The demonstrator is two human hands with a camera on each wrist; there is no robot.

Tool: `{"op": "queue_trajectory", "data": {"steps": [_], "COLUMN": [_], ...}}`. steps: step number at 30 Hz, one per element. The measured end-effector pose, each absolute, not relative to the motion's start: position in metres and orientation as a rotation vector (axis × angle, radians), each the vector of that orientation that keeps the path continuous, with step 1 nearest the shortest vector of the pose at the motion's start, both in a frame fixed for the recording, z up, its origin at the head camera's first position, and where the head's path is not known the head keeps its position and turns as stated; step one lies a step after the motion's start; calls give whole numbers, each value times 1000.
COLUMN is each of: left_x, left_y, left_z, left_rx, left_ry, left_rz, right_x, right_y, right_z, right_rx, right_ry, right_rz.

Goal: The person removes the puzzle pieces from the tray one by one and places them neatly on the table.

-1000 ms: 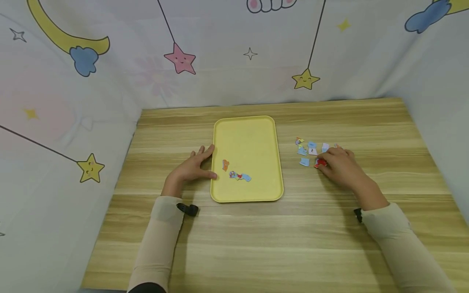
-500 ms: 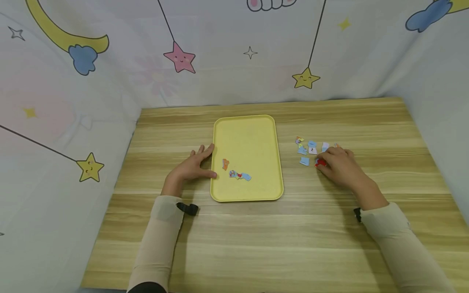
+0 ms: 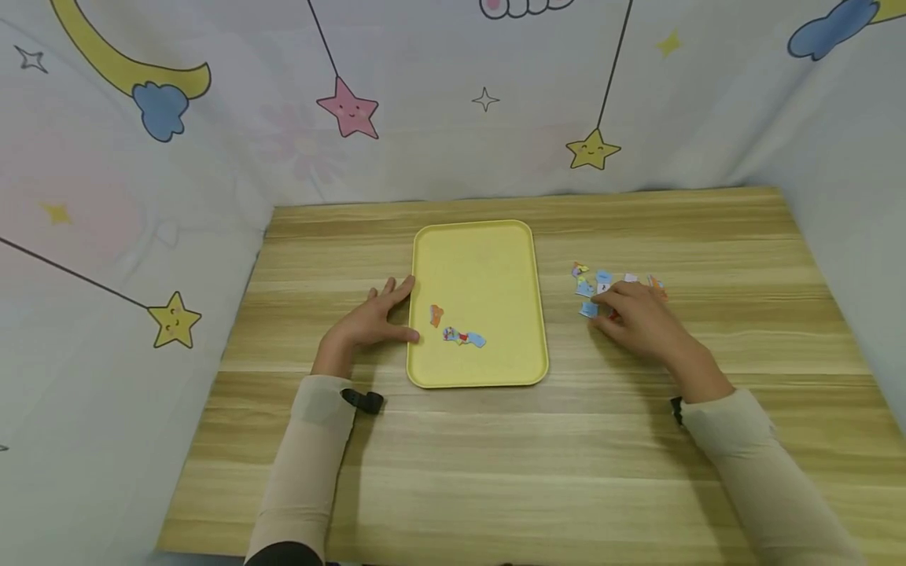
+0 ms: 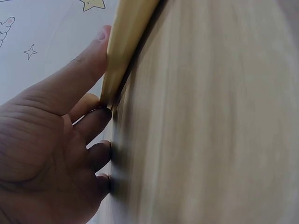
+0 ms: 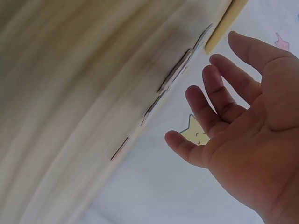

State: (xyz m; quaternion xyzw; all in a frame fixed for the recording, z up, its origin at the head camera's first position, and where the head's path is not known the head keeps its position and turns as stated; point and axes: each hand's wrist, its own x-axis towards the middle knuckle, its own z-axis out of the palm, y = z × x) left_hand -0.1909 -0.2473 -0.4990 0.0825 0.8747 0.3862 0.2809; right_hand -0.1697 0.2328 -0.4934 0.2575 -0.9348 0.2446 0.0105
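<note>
My left hand (image 3: 366, 324) rests at the left side of a yellow tray (image 3: 481, 267), its fingers spread. In the left wrist view, the thumb touches the tray's rim (image 4: 122, 51). On the tray lie an orange puzzle piece (image 3: 436, 315) and a short joined strip of blue, red and white pieces (image 3: 463, 338). Right of the tray, my right hand (image 3: 646, 321) hovers over loose puzzle pieces, thumb and index finger near a blue piece (image 3: 588, 310). The right wrist view shows its fingers apart and holding nothing. A red piece (image 3: 614, 315) is mostly hidden beneath it.
Other loose pieces lie around the right hand: a colourful one (image 3: 580, 270), a blue-and-white one (image 3: 603, 281) and an orange one (image 3: 658, 288). The wooden table (image 3: 495, 472) meets a printed cloth backdrop (image 3: 439, 157) behind.
My right hand has moved left from the red piece toward the blue piece, exposing more of the orange piece at the right. The left hand and tray stay put.
</note>
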Motion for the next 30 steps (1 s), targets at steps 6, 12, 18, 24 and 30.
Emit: {"op": "queue_trajectory", "data": {"steps": [6, 12, 18, 24, 30], "left_x": [-191, -191, -192, -192, -191], "left_y": [-247, -248, -248, -247, -246], "left_z": [-499, -499, -500, -499, -497], "left_rx": [215, 225, 232, 226, 218], "left_ry": [2339, 2341, 2338, 2331, 2332], "left_rz": [1041, 1035, 1037, 1046, 1040], "right_x": [-172, -173, -172, -170, -170], "right_y": [219, 200, 180, 168, 160], "right_z": [-492, -494, -494, -493, -495], "right_rx": [870, 912, 963, 977, 1002], "right_ry": [-2910, -2914, -2918, -2949, -2947], "right_rz": [804, 853, 878, 882, 863]}}
